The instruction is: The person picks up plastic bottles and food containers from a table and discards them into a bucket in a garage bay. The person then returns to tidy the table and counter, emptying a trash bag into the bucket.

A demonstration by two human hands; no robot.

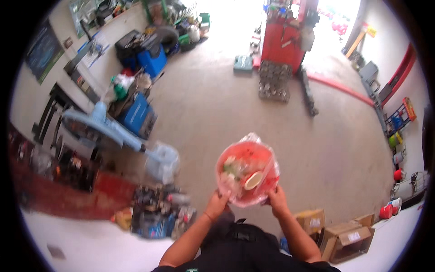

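Red plastic fills our grip: left hand and right hand hold one bin in front of us, at either end of its near edge. We should keep it level, liner pinched too. Toward that edge lies one pale cup; beyond stand one blue fan, one red cabinet.
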